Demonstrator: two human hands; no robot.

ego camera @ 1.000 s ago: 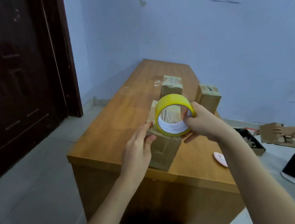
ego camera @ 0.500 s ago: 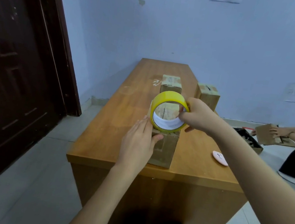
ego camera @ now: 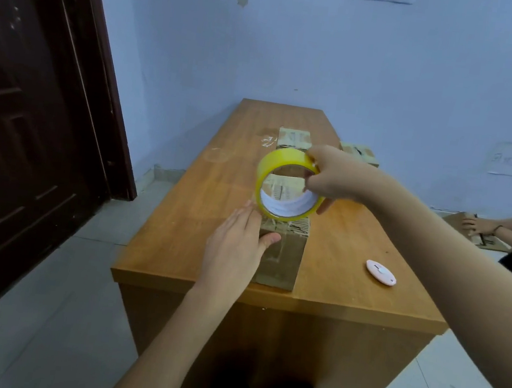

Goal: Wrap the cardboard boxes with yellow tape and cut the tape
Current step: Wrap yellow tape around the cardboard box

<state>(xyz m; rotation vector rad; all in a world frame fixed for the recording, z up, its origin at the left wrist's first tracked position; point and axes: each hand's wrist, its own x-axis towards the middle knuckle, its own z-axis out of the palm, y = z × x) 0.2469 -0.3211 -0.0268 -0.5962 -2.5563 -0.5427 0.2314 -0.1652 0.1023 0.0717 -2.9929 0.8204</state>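
Lifting round yellow tape roll (ego camera: 287,187) higher with my right hand (ego camera: 331,177), gripping rim. Left hand (ego camera: 237,246), fingers flat, now presses near brown cardboard box (ego camera: 282,255). I think tape start sticks.

The left hand (ego camera: 237,246) lies flat, fingers straight, thumb spread; the right hand (ego camera: 330,179) is raised, fingers curled in a grip.

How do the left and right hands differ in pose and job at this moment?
The left hand lies flat with straight fingers against the near cardboard box; the right hand curls around the yellow tape roll. The left hand sits low at the box's left side; the right hand holds the roll above the box. Both are bare.
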